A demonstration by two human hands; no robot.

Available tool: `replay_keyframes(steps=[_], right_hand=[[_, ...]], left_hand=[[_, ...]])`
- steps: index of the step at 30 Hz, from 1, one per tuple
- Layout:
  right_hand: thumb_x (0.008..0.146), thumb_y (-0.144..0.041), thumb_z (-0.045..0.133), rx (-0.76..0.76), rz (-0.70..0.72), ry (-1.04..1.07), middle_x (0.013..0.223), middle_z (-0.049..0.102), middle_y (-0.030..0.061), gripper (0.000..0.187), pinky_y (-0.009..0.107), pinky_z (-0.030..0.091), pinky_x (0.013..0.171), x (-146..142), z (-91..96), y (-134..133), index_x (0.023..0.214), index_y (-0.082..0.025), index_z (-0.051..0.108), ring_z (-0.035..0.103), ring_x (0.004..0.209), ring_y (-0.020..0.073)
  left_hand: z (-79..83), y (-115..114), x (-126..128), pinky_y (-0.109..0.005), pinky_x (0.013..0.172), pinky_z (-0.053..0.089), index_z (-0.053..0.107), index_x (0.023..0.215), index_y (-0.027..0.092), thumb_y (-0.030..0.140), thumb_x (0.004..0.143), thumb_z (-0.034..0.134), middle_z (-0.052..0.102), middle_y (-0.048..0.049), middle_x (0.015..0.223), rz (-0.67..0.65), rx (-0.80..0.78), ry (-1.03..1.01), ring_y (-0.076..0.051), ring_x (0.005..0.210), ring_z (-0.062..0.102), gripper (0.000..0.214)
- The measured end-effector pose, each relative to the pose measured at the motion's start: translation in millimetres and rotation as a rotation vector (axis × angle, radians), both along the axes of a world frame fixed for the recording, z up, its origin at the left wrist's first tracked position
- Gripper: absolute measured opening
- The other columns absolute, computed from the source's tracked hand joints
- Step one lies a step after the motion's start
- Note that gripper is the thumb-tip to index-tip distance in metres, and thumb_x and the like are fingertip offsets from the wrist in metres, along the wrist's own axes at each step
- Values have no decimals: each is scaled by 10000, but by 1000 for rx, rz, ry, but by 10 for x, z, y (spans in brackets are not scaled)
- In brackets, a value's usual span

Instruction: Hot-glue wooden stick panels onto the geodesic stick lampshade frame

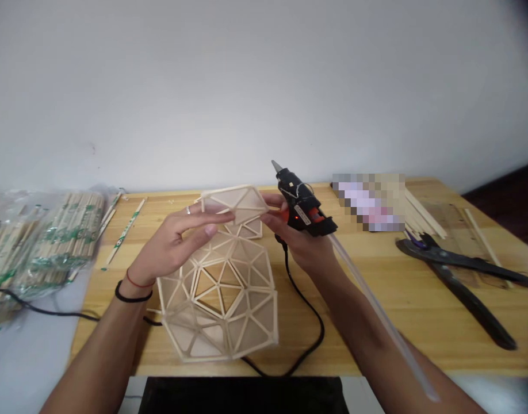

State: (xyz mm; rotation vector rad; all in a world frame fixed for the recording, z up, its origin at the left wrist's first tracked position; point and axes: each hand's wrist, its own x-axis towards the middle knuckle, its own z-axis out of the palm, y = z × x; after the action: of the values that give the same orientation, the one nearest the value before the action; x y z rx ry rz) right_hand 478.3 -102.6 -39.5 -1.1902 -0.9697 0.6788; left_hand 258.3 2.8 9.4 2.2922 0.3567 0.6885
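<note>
My left hand [184, 241] pinches the left side of a flat wooden panel [236, 202] made of thin sticks, holding it above a larger geodesic stick structure [221, 296] on the wooden table [376, 287]. My right hand [296, 236] grips a black hot glue gun [302, 206] with its nozzle pointing up and left. The fingertips of that hand also touch the panel's right edge. A long clear glue stick [376, 305] trails from the gun's back along my right forearm. The gun's black cord [307, 328] loops over the table.
Bags of wrapped chopsticks [39, 241] lie at the left, with loose ones [126, 230] beside them. Large black shears [462, 276] and cut wooden sticks [423, 215] lie at the right. A blurred patch [370, 201] sits at the back. A black object [242, 397] lies at the table's near edge.
</note>
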Motion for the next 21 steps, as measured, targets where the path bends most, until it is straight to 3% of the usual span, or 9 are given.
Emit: replay_keyframes(steps=[4,10,13,15,18,21], right_hand=[[783,-406,798,6,-41,-35,1069,709,50,285,423,580,856,-10,-38,-18,923,-252,604,704,929,223],[803,-334,797,20,-52,-236,958,686,22,236,386,574,789,30,-42,-57,921,-267,605,685,863,207],[797,-298,807,19,-80,-297,911,693,7,232,370,567,747,40,-40,-76,905,-253,606,681,804,194],[804,-293,798,8,-80,-326,911,706,12,214,363,566,738,41,-40,-82,894,-240,611,687,804,194],[794,-308,803,0,-88,-334,875,709,15,222,352,559,695,33,-35,-86,864,-229,608,682,761,192],[791,-305,796,-6,-74,-331,846,699,19,216,353,555,677,20,-12,-100,848,-230,602,669,746,197]], left_hand=[[-24,8,0,-401,1108,501,726,1273,271,268,1028,537,726,-47,1312,-39,-46,52,-218,1267,646,309],[-3,-5,3,-398,1096,511,717,1280,257,230,1012,557,716,-60,1329,-96,-42,111,-218,1247,659,313],[9,3,-33,-423,1106,495,779,1037,234,218,962,644,711,-75,1323,-29,-53,18,-235,1247,647,156],[-4,18,-64,-438,1101,493,724,886,206,206,909,716,731,-89,1256,48,-109,-87,-242,1210,661,25],[-35,40,-87,-421,1046,529,661,1000,204,221,864,773,749,-96,1163,88,-166,-105,-233,1132,693,177],[-44,48,-78,-354,976,556,703,1123,203,274,906,729,764,-90,1139,91,-49,39,-215,1061,713,229]])
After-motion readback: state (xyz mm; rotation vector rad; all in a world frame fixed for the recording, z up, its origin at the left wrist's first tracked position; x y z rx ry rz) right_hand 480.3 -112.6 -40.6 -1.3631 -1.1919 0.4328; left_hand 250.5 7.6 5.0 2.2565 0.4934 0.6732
